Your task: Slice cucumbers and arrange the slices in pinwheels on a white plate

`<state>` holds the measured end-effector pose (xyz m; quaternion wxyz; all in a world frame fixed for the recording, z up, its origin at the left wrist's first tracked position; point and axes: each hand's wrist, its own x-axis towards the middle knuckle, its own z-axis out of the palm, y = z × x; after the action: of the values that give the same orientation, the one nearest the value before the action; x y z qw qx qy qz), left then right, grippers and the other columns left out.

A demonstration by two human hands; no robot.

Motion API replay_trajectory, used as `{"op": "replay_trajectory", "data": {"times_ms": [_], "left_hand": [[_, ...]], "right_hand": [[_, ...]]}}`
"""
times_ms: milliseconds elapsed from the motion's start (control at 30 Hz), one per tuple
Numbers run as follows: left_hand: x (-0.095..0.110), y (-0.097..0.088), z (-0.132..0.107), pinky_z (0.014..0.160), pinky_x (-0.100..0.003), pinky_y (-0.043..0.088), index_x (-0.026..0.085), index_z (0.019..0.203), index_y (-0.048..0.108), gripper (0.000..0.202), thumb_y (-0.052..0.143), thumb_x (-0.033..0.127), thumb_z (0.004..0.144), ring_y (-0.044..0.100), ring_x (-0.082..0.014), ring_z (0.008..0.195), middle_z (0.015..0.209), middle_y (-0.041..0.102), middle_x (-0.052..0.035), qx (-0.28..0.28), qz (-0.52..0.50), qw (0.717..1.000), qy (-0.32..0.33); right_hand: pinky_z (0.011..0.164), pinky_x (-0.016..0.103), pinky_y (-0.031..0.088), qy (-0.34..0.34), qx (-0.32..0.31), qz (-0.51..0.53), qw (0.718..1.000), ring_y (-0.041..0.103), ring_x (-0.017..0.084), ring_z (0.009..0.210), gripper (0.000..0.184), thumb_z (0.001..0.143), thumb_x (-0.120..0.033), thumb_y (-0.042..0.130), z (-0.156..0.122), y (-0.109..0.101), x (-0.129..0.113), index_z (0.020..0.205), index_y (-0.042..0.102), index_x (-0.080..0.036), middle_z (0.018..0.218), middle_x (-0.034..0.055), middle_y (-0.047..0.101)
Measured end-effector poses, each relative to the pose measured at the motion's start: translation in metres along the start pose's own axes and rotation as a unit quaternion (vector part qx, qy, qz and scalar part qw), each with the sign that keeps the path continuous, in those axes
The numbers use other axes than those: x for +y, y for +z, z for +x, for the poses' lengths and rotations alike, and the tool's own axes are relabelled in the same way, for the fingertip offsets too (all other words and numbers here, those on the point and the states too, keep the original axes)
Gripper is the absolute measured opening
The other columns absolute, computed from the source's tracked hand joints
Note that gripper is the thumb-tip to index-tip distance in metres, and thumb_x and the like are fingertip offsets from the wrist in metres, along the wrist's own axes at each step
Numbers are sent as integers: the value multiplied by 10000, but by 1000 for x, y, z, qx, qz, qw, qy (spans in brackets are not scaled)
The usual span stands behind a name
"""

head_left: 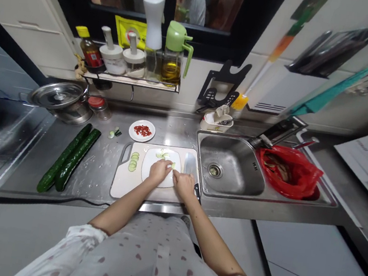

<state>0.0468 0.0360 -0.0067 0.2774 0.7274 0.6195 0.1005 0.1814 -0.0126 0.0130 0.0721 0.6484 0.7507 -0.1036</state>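
Note:
My left hand (159,170) rests over a white plate (152,158) on the cutting board (121,186), its fingers curled round a cucumber slice at the plate's right side. My right hand (183,184) sits just right of the plate, fingers pinched toward the same spot; I cannot make out what they hold. Cucumber slices (133,161) lie stacked on the board left of the plate, and a few more (162,154) sit on the plate's far edge. A cleaver (190,164) lies on the board's right side, partly under my right hand.
Two whole cucumbers (69,158) lie on the steel counter at left. A small dish of red chilli (142,130) stands behind the board. The sink (230,170) is to the right, with a red bag (288,171) beyond. A lidded pot (59,99) and condiment shelf (132,80) sit behind.

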Motion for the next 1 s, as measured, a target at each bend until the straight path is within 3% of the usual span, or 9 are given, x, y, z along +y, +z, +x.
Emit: {"op": "replay_trajectory", "data": {"times_ms": [400, 1000], "left_hand": [[0, 4, 5, 811, -274, 453, 302, 1194, 664, 327, 502, 360, 916, 617, -188, 941, 1063, 653, -47, -5, 26, 1000, 11], [4, 1, 5, 812, -270, 451, 295, 1189, 662, 320, 507, 355, 916, 618, -187, 950, 1031, 659, -46, -3, 12, 1000, 3]], "right_hand": [[815, 305, 253, 5, 5, 1, 1000, 633, 181, 845, 329, 995, -286, 331, 4, -1, 3, 1140, 619, -222, 925, 90, 726], [829, 310, 255, 18, 0, 10, 1000, 640, 182, 876, 333, 994, -321, 341, 0, -3, 0, 1205, 583, -234, 959, 89, 726]]}}
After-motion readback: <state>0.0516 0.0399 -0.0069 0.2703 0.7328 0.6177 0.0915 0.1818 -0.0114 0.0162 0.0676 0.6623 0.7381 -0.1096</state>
